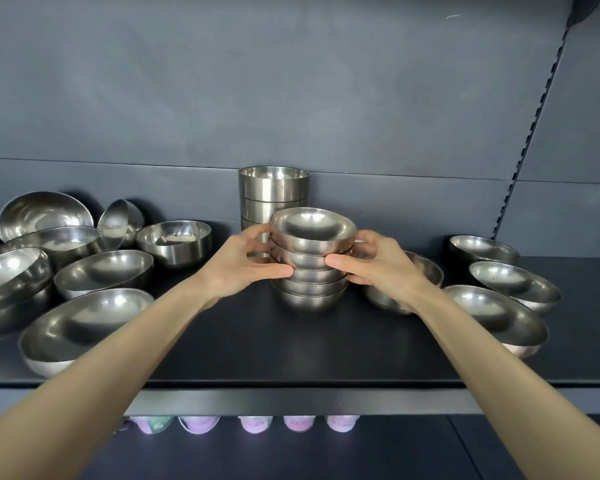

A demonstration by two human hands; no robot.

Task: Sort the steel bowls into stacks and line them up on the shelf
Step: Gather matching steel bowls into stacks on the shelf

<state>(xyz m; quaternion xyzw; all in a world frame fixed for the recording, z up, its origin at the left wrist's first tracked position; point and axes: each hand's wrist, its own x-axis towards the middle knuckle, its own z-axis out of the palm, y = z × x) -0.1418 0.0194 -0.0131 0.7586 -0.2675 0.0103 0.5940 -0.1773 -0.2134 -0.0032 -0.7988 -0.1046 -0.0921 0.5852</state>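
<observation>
Shelf (243,341): dark and flat — it carries every bowl you see.
Centre, before you: stack of round bowls (310,296), upright.
Just behind it: taller stack of straight-walled bowls (273,188), near the back wall (291,98).
Your left: loose bowls (84,327), crowded, some tilted against each other.
Your right: single bowls (496,317) — four, unstacked.

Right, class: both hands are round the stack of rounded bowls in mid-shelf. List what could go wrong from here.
1. The left hand and right hand grip the stack of rounded bowls above its lowest bowls, so those might slide out or the stack might tip.
2. Pushed back, it could knock the straight-sided stack close behind.
3. The right hand might nudge the loose bowl beside it.
</observation>
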